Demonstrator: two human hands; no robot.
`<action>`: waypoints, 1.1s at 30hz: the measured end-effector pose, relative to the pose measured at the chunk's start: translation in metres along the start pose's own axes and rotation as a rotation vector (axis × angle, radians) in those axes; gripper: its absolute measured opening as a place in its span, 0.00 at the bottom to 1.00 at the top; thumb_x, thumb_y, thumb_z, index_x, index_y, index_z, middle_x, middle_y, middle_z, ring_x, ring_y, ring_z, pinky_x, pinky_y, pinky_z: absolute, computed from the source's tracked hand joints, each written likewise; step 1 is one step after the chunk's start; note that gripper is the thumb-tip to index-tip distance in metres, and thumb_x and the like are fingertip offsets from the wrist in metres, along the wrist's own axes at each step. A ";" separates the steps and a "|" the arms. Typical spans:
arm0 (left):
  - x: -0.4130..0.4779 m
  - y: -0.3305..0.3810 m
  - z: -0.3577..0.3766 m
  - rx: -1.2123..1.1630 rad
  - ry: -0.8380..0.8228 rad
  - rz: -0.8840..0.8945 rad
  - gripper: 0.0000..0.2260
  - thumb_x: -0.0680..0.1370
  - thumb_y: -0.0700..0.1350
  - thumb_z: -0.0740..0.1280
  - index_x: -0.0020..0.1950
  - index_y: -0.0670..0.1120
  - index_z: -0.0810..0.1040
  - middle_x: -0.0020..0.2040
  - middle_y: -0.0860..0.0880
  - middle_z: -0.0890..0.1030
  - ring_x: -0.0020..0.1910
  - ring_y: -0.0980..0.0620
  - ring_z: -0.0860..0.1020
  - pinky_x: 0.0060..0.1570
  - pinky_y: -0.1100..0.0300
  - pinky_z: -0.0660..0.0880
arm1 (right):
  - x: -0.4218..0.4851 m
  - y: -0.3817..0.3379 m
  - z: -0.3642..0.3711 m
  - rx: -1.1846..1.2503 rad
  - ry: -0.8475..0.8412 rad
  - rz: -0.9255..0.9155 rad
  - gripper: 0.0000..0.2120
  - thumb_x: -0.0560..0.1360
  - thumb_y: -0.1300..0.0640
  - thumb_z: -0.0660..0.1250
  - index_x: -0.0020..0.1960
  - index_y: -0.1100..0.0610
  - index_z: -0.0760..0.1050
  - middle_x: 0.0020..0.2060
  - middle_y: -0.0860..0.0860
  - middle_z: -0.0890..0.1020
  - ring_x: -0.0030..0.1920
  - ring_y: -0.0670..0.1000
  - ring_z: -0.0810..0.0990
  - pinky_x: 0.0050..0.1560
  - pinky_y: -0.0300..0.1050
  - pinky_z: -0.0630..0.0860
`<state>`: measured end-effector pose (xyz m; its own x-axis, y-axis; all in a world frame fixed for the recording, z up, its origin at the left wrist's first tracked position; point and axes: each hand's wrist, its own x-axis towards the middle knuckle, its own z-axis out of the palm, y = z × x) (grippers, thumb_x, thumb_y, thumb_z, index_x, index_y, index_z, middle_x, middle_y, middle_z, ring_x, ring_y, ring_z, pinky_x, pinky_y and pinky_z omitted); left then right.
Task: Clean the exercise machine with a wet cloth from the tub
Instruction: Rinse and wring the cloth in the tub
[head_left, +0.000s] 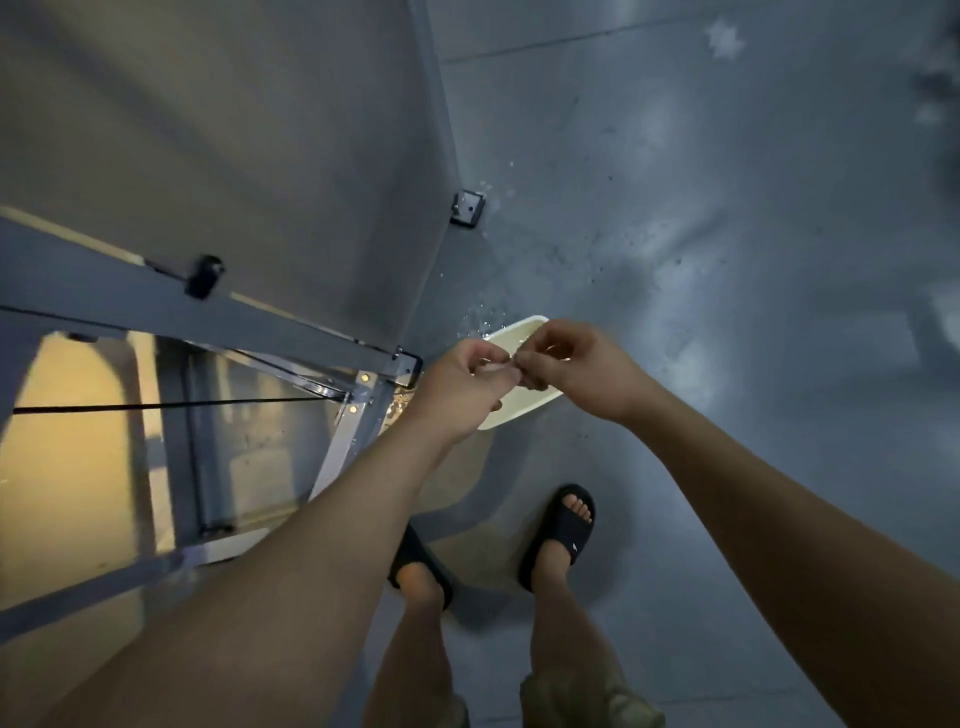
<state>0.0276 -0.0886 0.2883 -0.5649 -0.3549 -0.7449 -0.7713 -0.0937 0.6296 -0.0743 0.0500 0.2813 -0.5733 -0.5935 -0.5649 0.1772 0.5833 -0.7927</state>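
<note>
On the wet grey floor (727, 322), beside the exercise machine (218, 314), sits the white tub (522, 409), and above it your left hand (457, 384) and right hand (587, 369) meet fingertip to fingertip, fingers curled, whether pinching anything I cannot tell.

Shallow cream rectangular tub (530, 408) holding water, flat on the grey floor (727, 312), just beside the corner of the grey metal-framed exercise machine (156, 306), black cable (156, 406) taut

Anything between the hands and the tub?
Nothing visible. The left hand and right hand are directly above the tub on the floor; the machine frame stands beside it, to the left. No cloth is clearly visible.
</note>
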 end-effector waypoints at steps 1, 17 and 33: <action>-0.015 0.009 -0.003 -0.033 -0.001 0.014 0.09 0.74 0.53 0.75 0.51 0.55 0.80 0.50 0.54 0.83 0.42 0.54 0.84 0.59 0.44 0.80 | -0.012 -0.016 -0.008 -0.019 0.011 -0.014 0.06 0.79 0.62 0.69 0.46 0.65 0.79 0.39 0.58 0.85 0.36 0.46 0.80 0.46 0.45 0.75; -0.236 0.168 -0.066 0.031 0.029 0.384 0.04 0.83 0.46 0.67 0.57 0.50 0.79 0.44 0.53 0.82 0.39 0.63 0.78 0.38 0.72 0.71 | -0.188 -0.230 -0.068 0.217 0.308 -0.147 0.09 0.85 0.53 0.61 0.55 0.59 0.74 0.38 0.52 0.79 0.32 0.48 0.78 0.31 0.40 0.74; -0.318 0.180 -0.111 0.088 0.339 0.211 0.13 0.82 0.44 0.67 0.66 0.49 0.74 0.58 0.49 0.78 0.49 0.52 0.78 0.43 0.62 0.73 | -0.234 -0.350 -0.088 -0.334 -0.040 -0.627 0.09 0.83 0.62 0.61 0.49 0.51 0.76 0.35 0.44 0.80 0.34 0.44 0.76 0.41 0.43 0.76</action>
<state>0.1009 -0.0953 0.6633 -0.5965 -0.6455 -0.4770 -0.6788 0.0886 0.7290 -0.0722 0.0335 0.7105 -0.4561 -0.8891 -0.0381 -0.4349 0.2600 -0.8622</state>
